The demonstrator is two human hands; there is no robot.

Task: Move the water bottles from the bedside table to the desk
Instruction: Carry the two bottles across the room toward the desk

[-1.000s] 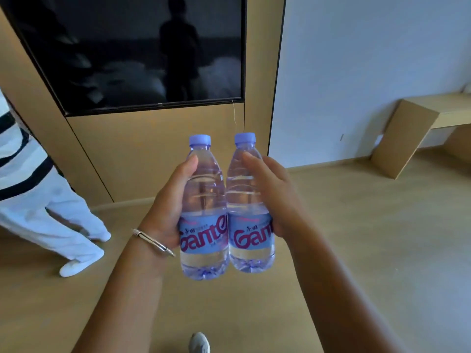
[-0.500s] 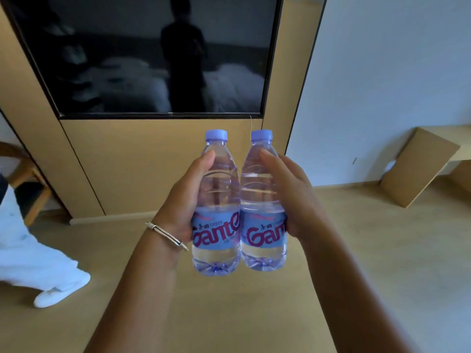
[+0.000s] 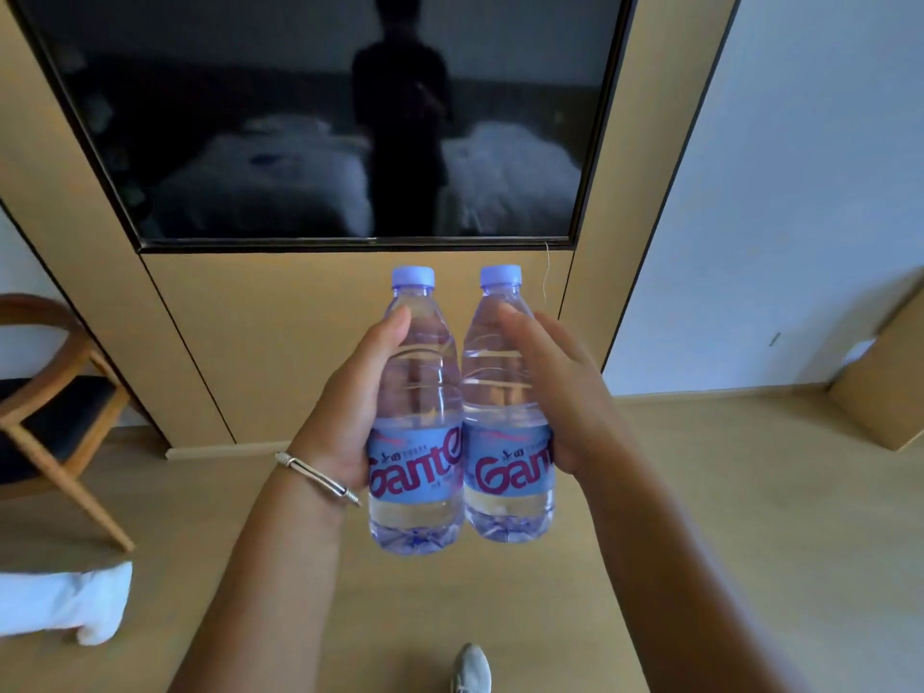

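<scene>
Two clear water bottles with pale blue caps and blue labels are held upright side by side in front of me, touching each other. My left hand (image 3: 345, 412) grips the left water bottle (image 3: 417, 427) around its middle; a silver bracelet sits on that wrist. My right hand (image 3: 565, 402) grips the right water bottle (image 3: 505, 422) from its right side. Both bottles are in the air above the wooden floor. No bedside table is in view.
A large dark wall-mounted screen (image 3: 325, 117) in a wooden panel faces me. A wooden chair with a dark seat (image 3: 45, 417) stands at left. Another person's white slipper (image 3: 95, 602) is at lower left. A wooden desk leg panel (image 3: 885, 382) is at right.
The view has swung left: the wall screen shifted right and looms larger, a chair came into view at left, and the other person moved mostly out of frame. Both hands keep holding the bottles.
</scene>
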